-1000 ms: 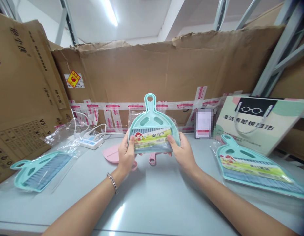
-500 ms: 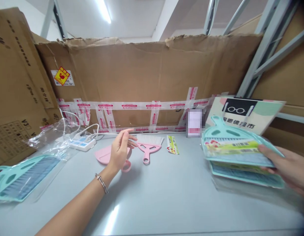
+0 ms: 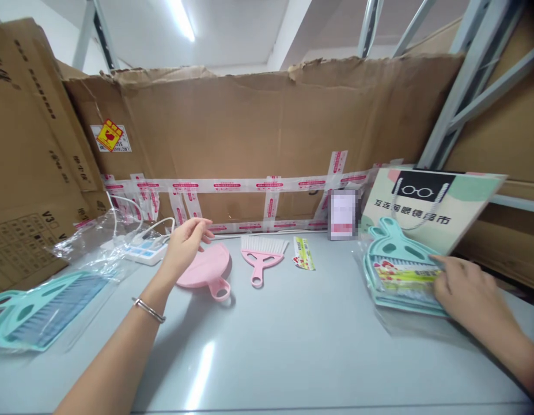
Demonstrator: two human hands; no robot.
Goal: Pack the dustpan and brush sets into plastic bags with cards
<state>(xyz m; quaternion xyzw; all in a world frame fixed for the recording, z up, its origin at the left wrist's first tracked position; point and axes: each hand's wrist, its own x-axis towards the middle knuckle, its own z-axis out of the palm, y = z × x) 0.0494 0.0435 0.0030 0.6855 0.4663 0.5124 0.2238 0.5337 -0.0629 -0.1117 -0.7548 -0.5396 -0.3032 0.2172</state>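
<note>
My right hand (image 3: 459, 285) rests palm down on a stack of bagged teal dustpan-and-brush sets (image 3: 394, 262) at the right of the grey table (image 3: 284, 340); its fingers lie on the top bag. My left hand (image 3: 184, 245) hovers with loosely curled fingers and holds nothing, just above the back edge of a pink dustpan (image 3: 204, 268). A pink hand brush (image 3: 261, 256) lies to the right of that dustpan. A small printed label card (image 3: 303, 253) lies beside the brush.
Another bagged teal set (image 3: 37, 308) lies at the left edge. A white power strip (image 3: 146, 251) and crumpled clear bags (image 3: 91, 242) sit at the back left. Cardboard walls (image 3: 267, 127) ring the table. A paper bag with a glasses print (image 3: 431, 204) leans at the back right.
My right hand carried the bagged teal set from the centre to the right and laid it on the stack. My left hand let go and moved back over the pink dustpan.
</note>
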